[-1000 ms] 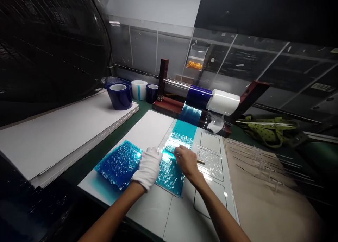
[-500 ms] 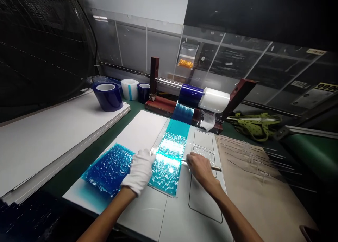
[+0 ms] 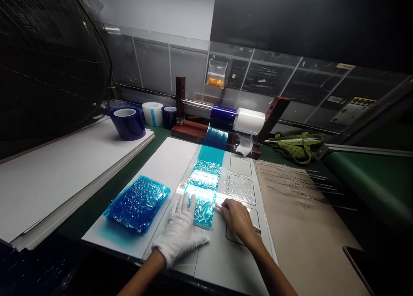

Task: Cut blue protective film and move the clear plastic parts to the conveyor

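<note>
My left hand (image 3: 180, 231), in a white glove, lies flat with fingers spread. Its fingertips rest on the left edge of a wrinkled teal film strip (image 3: 204, 208). Closed around a slim pen-like tool (image 3: 257, 230), my right hand (image 3: 237, 220) is just right of the strip. The tool's tip points left at the strip's edge; most of its handle is hidden by the fingers. The strip runs up to a dark blue film roll (image 3: 223, 116). Left of my gloved hand sits a stack of blue film-covered pieces (image 3: 138, 205).
The film roll and a white roll (image 3: 250, 121) hang on a bar in a reddish wooden stand (image 3: 190, 133). A blue tape roll (image 3: 128, 124) tops white boards (image 3: 64, 175) at left. Thin wires lie on brown board (image 3: 290, 227) at right, before a green dotted bag (image 3: 295, 146).
My left hand has moved down and right, from fingers bunched to spread flat. My right hand and its tool have shifted slightly lower along the strip. The camera view has also shifted.
</note>
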A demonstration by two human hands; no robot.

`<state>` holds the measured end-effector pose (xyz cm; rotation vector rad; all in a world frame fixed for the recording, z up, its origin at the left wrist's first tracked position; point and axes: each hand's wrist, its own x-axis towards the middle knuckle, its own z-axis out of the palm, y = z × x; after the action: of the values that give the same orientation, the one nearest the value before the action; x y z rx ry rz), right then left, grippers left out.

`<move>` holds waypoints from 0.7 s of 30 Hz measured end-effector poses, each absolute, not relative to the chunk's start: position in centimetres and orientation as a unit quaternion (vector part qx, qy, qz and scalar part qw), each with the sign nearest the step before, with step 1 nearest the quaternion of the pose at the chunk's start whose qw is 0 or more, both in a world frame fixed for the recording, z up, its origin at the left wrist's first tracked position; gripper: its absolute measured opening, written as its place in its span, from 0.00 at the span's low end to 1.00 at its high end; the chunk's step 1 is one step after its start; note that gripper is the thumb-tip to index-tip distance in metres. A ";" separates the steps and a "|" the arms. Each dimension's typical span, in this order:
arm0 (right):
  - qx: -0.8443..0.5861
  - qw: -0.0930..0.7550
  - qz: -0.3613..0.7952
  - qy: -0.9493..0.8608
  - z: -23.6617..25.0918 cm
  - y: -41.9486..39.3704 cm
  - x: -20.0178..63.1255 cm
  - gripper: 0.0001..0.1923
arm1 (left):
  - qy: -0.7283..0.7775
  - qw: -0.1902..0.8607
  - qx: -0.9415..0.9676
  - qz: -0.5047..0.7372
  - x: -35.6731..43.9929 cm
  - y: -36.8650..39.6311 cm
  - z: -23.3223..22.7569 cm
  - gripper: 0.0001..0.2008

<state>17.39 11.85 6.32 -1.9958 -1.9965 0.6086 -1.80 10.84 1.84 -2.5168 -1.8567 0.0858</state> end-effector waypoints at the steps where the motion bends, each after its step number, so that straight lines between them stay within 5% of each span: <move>1: -0.680 0.150 0.230 -0.680 6.6 11.7 17.5 0.10 | -0.600 0.036 -0.799 0.020 -1.6 10.9 1.7 0.61; 5: -0.650 0.235 0.344 -0.635 7.0 10.7 18.3 0.18 | -0.595 0.184 -0.782 0.000 -1.5 11.1 1.9 0.38; 9: -0.614 0.281 0.482 -0.558 5.2 8.5 17.6 0.28 | -0.570 0.235 -0.779 -0.114 -0.9 8.9 2.1 0.32; 12: -0.607 0.308 0.535 -0.500 3.9 6.4 16.8 0.27 | -0.557 0.168 -0.790 -0.193 -0.5 5.6 2.1 0.39; 16: -0.571 0.381 0.601 -0.409 3.9 4.2 16.5 0.20 | -0.638 -0.015 -0.727 -0.252 -2.2 2.6 2.9 0.59; 21: -0.559 0.392 0.618 -0.390 5.3 3.2 16.8 0.18 | -0.691 -0.290 -0.542 -0.379 -5.3 3.2 4.3 0.45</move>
<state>16.79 3.23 5.34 -1.4197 -0.9907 1.5682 -5.26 3.17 4.32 -2.1134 -2.6942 -1.4781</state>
